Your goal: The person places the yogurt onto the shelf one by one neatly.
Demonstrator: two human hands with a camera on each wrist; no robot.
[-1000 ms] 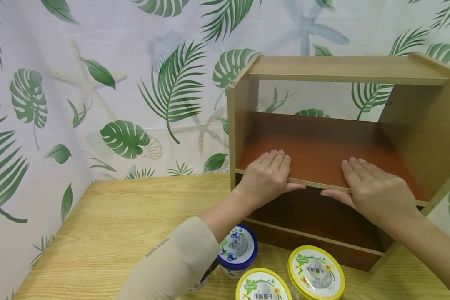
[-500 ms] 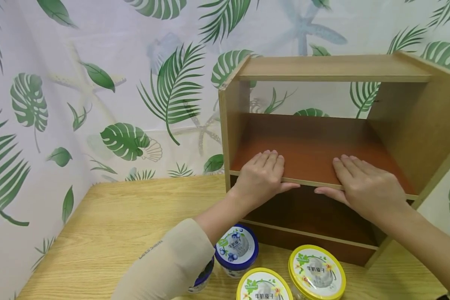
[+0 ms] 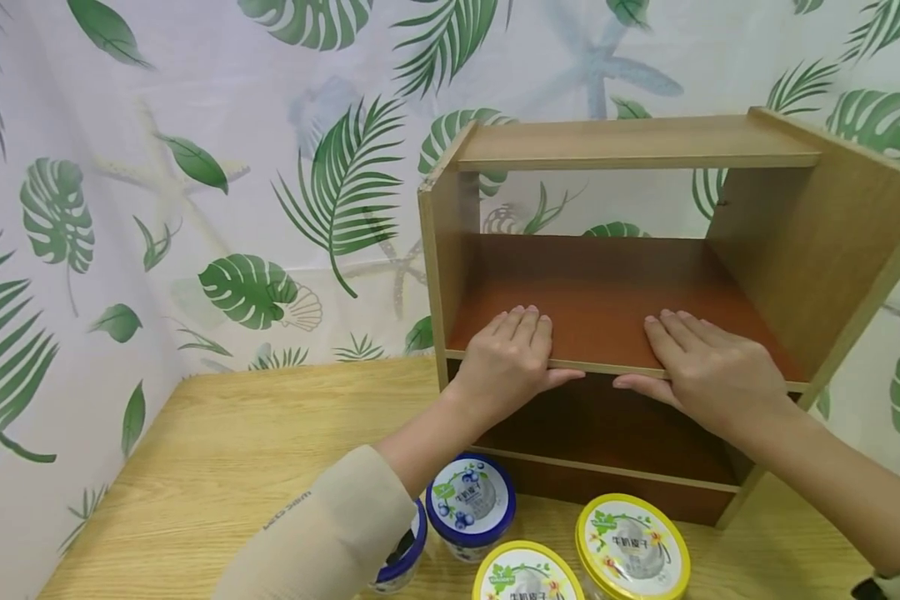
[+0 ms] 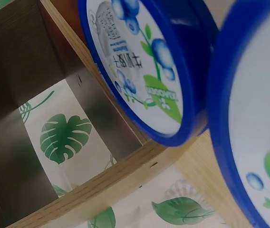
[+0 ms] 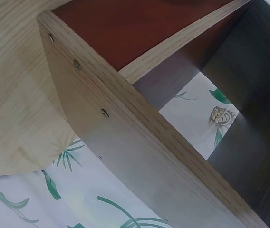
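Note:
A wooden shelf unit (image 3: 832,217) with a reddish-brown middle board (image 3: 600,292) stands on the table. My left hand (image 3: 498,362) grips the front edge of that board near its left side, fingers flat on top and thumb at the edge. My right hand (image 3: 720,375) grips the same edge farther right in the same way. Below the left forearm sit tubs with blue rims, one (image 3: 471,504) before the unit and another (image 3: 405,554) partly behind the sleeve. Two yellow-rimmed tubs (image 3: 632,546) (image 3: 527,575) stand in front of the unit.
The wooden table (image 3: 232,467) extends left of the unit. A leaf-patterned sheet (image 3: 270,167) hangs behind and at the left. In the left wrist view two blue-rimmed tubs (image 4: 135,61) (image 4: 258,123) are very close. The right wrist view has the unit's side panel (image 5: 92,118) with screws.
The shelf unit has shifted left and turned slightly, with both hands still on its middle board. More of the blue-rimmed tub by the left sleeve shows.

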